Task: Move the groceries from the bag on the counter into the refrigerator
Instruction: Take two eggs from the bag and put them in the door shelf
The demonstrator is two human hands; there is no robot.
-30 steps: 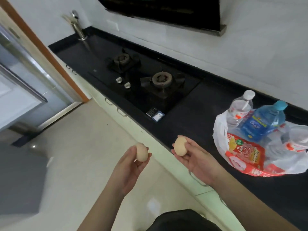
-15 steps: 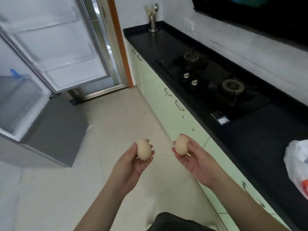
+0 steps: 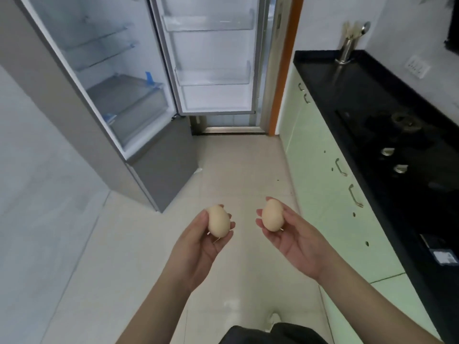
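Now the open grey steel refrigerator [image 3: 104, 100] fills the upper left of the view, where a second ago the black stone counter [image 3: 387, 125] with its gas hob and the white plastic grocery bag took up the frame. The bag has dropped out of sight, and the person has turned from the counter to face the appliance across a stretch of pale tiled floor [image 3: 238, 165]. That turn suggests the carrying leg of this trip is under way, with the placing yet to come.

The left hand [image 3: 198, 247] is cupped palm-up, its fingers curled narrowly around a pale beige egg [image 3: 218, 220] that stands on end against the fingertips. The right hand [image 3: 295, 240] mirrors it, half closed on a second pale beige egg [image 3: 272, 215] pinched between thumb and fingers. The two eggs are near each other but apart, held out in front of the body at the same height as before, and well short of the refrigerator.

Inside, the clear glass shelves [image 3: 99, 45] and the grey crisper drawer [image 3: 131, 103] look bare, as do the white door bins [image 3: 211, 75] on the swung-open door. Either would take the eggs; a gentle set-down seems called for, since the shells are fragile and may roll on a flat shelf.
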